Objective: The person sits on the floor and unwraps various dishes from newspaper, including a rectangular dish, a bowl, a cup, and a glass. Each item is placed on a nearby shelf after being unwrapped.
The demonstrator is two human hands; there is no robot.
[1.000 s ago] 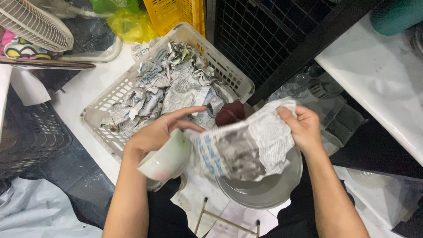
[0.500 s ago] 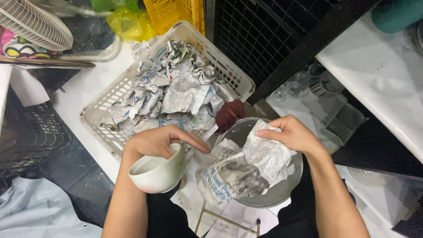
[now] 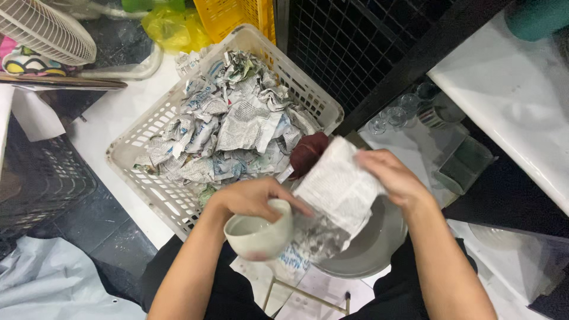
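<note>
My left hand [image 3: 252,198] is closed over the rim of a small white ceramic bowl [image 3: 259,236], fingers across the top, bowl upright and held in the air just above my lap. My right hand [image 3: 394,178] is clamped on the upper edge of a sheet of newspaper [image 3: 338,189]; the sheet hangs down between both hands, its lower part crumpled and touching the bowl's right side. Under the sheet sits 1 grey round dish [image 3: 379,249], partly covered by the paper. A dark red rounded object [image 3: 308,153] sits just beyond the sheet, at the near corner of the basket; I can't tell what it is. Behind the hands: 1 white plastic laundry-style basket [image 3: 151,192] on the floor, filled with crumpled newspaper wads [image 3: 237,124]. A black wire grid [image 3: 355,47] stands right of the basket, clear glasses [image 3: 394,115] low beside it. White tabletop [image 3: 510,95] at far right. White fan guard [image 3: 41,29] at top left.
</note>
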